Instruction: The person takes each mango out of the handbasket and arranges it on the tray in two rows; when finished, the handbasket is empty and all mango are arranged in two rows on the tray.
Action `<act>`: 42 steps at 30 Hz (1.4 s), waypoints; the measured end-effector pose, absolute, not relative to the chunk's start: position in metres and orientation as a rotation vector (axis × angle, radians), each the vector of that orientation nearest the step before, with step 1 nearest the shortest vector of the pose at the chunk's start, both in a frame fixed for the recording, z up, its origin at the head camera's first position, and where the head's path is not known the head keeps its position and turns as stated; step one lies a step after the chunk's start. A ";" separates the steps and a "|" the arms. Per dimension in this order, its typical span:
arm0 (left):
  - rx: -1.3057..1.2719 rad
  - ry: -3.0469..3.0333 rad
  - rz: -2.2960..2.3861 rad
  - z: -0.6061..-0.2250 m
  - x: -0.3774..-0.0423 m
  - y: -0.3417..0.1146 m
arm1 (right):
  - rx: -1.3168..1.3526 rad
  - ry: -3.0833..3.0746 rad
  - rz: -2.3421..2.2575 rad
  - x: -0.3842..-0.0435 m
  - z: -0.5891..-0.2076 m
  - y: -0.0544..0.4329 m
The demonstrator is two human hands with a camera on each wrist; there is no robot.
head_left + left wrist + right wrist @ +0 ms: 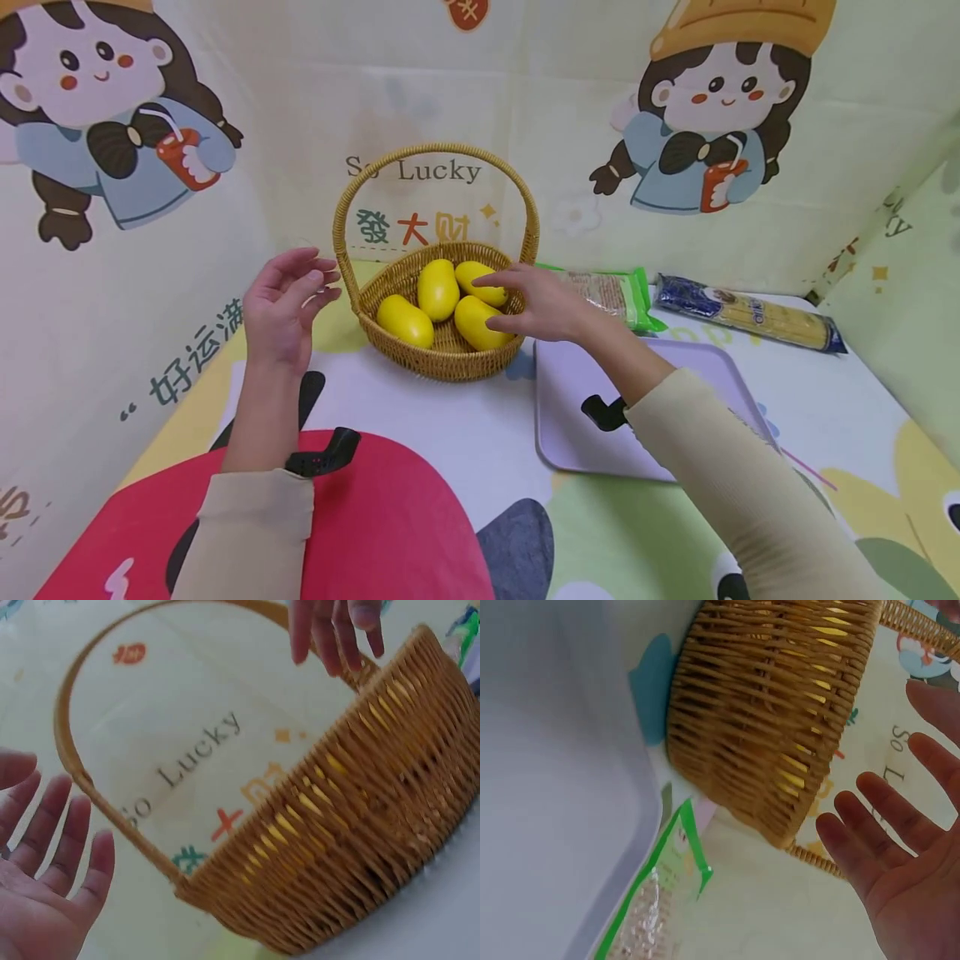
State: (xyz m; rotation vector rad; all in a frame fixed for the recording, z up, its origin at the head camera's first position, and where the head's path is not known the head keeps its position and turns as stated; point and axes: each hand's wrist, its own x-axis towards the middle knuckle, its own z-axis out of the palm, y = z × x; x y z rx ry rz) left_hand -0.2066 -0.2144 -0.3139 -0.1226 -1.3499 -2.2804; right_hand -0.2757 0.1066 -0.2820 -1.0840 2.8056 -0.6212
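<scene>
The basket (450,365) stands upright at the far side of the bench (397,412), its arched handle (437,149) raised. It is woven wicker. Four yellow fruits (438,290) lie inside it: one to the left, one near the middle and two to the right. In both wrist views, yellow shows through gaps in the weave.

The left hand (281,304) is raised just beside the left foot of the handle. Its grip is loose, fingers slightly bent and parted, and holds nothing. Whether a fingertip touches the wicker cannot be told.

The right hand (538,302) hangs over the right part of the basket, across the right foot of the handle as seen from the head. Its grip is spread, thumb and fingers apart, with nothing between them. The left wrist view shows these fingers above the rim.

A black wrist mount (326,454) is worn on the left wrist, with another on the right. Both sleeves (251,525) are pale.

To the right of the basket lies a lilac tray (566,429), partly under the right forearm in the head view. Behind the tray lie a green-edged packet (603,296) and, farther right, a blue-ended packet (750,315).

The backdrop (562,108) carries printed figures and lettering.
</scene>
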 end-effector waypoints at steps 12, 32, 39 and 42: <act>0.177 -1.986 -2.242 -0.364 -0.222 -0.227 | -0.936 2.696 -0.499 -0.287 -0.295 0.079; 0.193 -2.161 -2.328 -0.376 -0.227 -0.234 | -0.875 2.677 -0.312 -0.287 -0.303 0.063; 0.173 -2.179 -2.328 -0.378 -0.226 -0.233 | -0.869 2.700 -0.400 -0.289 -0.299 0.068; 0.157 -2.179 -2.323 -0.377 -0.226 -0.233 | -0.893 2.716 -0.439 -0.291 -0.292 0.070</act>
